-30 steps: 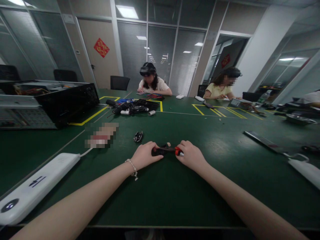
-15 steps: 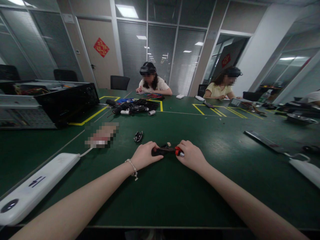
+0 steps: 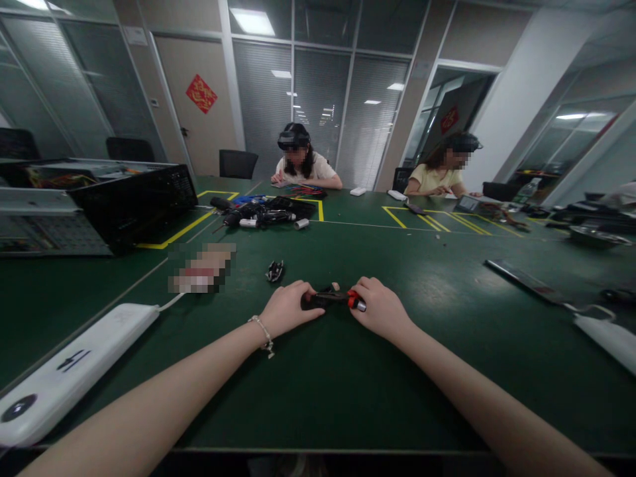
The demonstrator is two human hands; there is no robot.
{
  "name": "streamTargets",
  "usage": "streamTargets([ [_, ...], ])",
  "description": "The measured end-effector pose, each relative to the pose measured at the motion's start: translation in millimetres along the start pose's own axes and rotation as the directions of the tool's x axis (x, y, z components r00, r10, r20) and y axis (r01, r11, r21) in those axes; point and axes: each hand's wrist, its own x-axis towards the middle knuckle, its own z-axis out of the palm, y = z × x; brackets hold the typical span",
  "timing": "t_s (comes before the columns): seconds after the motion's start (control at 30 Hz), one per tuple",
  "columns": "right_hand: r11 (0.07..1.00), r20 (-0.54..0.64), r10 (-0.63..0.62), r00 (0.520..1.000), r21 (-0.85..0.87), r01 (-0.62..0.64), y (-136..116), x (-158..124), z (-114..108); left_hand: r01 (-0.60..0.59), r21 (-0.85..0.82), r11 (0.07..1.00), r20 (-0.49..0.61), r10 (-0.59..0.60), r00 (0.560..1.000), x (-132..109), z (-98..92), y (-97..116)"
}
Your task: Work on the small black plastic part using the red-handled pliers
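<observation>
Above the green table (image 3: 318, 391), my left hand (image 3: 288, 308) is closed on a small black part (image 3: 312, 301), gripped between thumb and fingers. My right hand (image 3: 380, 308) is closed around a red-handled tool (image 3: 354, 299) with a short silver end. A thin dark piece (image 3: 338, 297) spans the gap between both hands; which of the two items it belongs to I cannot tell. Just beyond it lies a small pale bit (image 3: 336, 286). A black-and-silver clump (image 3: 275, 271) rests on the table past my left hand.
At left are a white power bank (image 3: 84, 371) cabled to a blurred phone (image 3: 203, 268) and an open computer case (image 3: 134, 205). A pile of black cables and tools (image 3: 263, 211) lies further back. At right sits a dark phone (image 3: 527, 281). Two people sit across the table.
Both hands hold the same grips in nearly the same place. The right hand's fingers have shifted very slightly.
</observation>
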Motion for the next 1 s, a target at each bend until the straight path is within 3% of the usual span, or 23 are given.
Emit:
streamTargets([
  [1.0,0.999,0.016,0.045,0.999,0.013,-0.045,1.1,1.3,4.5,-0.005,0.016,1.000,-0.002,0.005,1.000,1.0,1.5,-0.3],
])
